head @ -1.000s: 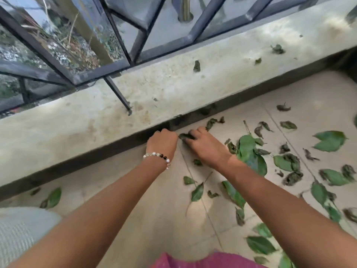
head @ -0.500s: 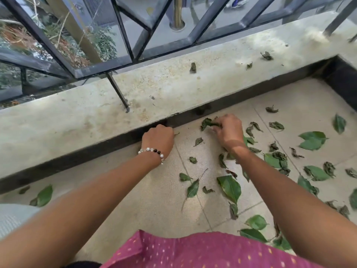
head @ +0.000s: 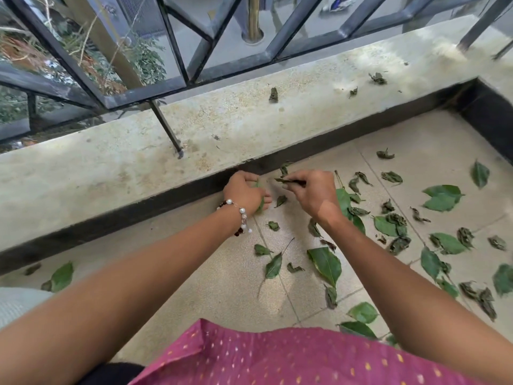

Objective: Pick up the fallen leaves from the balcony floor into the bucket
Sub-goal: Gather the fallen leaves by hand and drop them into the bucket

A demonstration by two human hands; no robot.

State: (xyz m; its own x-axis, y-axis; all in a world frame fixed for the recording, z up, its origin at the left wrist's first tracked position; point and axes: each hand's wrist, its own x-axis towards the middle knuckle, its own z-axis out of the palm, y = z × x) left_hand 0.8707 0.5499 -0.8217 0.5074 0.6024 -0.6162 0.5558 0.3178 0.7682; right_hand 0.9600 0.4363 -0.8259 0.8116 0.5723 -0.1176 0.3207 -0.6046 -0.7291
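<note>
Both hands were down at the far edge of the balcony floor (head: 227, 279), right against the dark strip under the concrete ledge (head: 111, 173). The left hand (head: 244, 191), beaded bracelet (head: 241, 215) on the wrist, was curled closed around a bunch of green leaves (head: 261, 202), a bit of green peeking out by the thumb. The right hand (head: 312, 194) sat just beside it, fingertips pinching a dark curled leaf (head: 283, 180) lifted off the tiles. A small leaf (head: 281, 200) lay on the floor between the two hands. Plenty more fallen leaves (head: 441, 197) were scattered across the tiles toward the right edge and the far right corner, with a large green leaf (head: 326, 263) nearer the person, between the forearms. Two leaves (head: 59, 276) lay by the left edge. A few dried scraps (head: 273, 95) rested up on the ledge, below the metal railing (head: 194, 51). The bucket was out of view.
</note>
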